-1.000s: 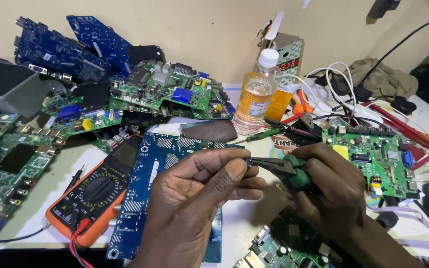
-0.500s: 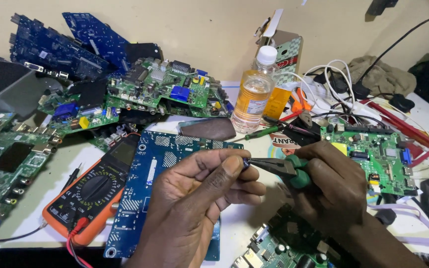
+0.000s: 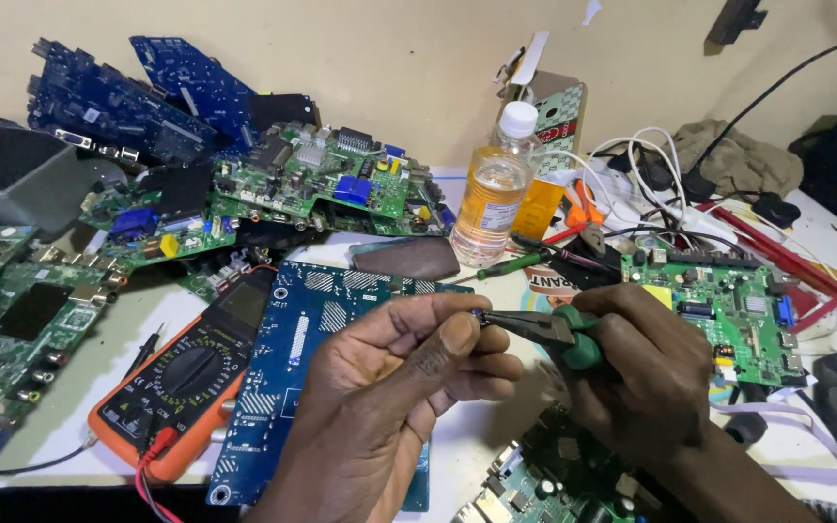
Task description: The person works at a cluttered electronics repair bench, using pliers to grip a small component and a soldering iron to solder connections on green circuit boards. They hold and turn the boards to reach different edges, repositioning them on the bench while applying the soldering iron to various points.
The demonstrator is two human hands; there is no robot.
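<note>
Gripping green-handled pliers (image 3: 544, 331) right hand (image 3: 646, 373)

Bare table (image 3: 496, 455) shows only below the hands — circuit boards (image 3: 322, 184), multimeter (image 3: 181, 383), bottle (image 3: 493, 194) crowd around.

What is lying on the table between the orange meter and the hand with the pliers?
In the head view, a long blue circuit board lies there, and the left hand hovers over it.

Green-handled pliers (image 3: 544, 329) between right hand (image 3: 646, 373) and left hand (image 3: 409, 378) fingertips.
</note>
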